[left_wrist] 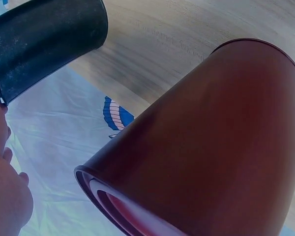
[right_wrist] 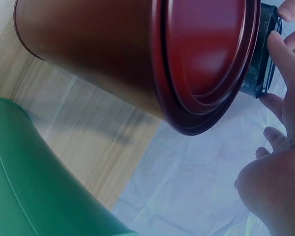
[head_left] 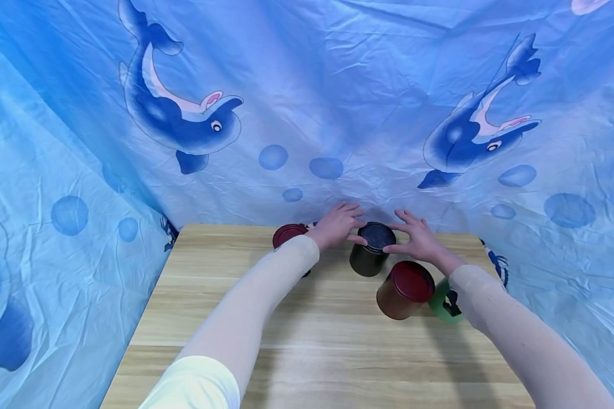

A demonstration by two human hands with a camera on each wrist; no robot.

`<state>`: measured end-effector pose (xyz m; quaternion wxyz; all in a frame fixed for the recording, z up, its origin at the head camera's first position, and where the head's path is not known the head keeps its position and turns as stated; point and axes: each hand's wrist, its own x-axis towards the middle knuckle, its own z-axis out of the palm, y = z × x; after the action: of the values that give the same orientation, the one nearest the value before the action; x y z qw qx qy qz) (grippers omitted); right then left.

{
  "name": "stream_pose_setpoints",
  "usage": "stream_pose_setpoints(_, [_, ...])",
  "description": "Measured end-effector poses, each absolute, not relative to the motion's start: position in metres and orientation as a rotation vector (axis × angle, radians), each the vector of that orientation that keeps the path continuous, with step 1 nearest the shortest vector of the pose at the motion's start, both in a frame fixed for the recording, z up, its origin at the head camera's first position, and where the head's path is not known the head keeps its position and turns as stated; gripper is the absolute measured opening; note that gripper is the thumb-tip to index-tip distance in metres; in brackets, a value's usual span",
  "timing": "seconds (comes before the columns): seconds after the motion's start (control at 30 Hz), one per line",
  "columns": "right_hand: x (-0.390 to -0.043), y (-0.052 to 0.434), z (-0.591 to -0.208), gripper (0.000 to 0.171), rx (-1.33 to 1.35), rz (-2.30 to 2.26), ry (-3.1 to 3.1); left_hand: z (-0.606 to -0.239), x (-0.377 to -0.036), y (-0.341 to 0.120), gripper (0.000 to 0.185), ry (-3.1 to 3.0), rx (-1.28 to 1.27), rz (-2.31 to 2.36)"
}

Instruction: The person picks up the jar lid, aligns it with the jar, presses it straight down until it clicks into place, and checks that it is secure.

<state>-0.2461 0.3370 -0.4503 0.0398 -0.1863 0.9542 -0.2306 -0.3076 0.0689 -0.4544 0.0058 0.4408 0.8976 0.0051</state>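
Observation:
A dark cylindrical can (head_left: 366,262) stands near the table's back edge, topped by a round black lid (head_left: 377,235). My left hand (head_left: 336,227) holds the lid's rim from the left with thumb and forefinger, its other fingers spread. From the right, my right hand (head_left: 418,237) grips the same rim between thumb and forefinger. In the right wrist view, those fingertips touch the rim of the dark can (right_wrist: 254,64). The left wrist view shows the can's side (left_wrist: 49,44), with most of my left hand (left_wrist: 7,191) out of frame.
A red-lidded brown can (head_left: 405,291) stands in front and to the right, beside a green container (head_left: 440,304) partly behind my right forearm. Another red-lidded can (head_left: 288,234) is mostly hidden by my left arm. A blue dolphin-print cloth (head_left: 378,113) hangs behind the wooden table (head_left: 332,335).

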Motion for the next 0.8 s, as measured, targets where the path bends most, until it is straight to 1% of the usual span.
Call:
stream_pose_setpoints(0.63, [-0.2413,0.3352,-0.4480,0.074,-0.578,-0.634,2.907,-0.4528,-0.3100,0.0682,0.068,2.798,1.515,-0.179])
stream_pose_setpoints(0.8, [-0.2426,0.3341,-0.4481,0.071,-0.593,-0.602,2.907,-0.4499,-0.3092,0.0682,0.069,2.800,1.492,-0.169])
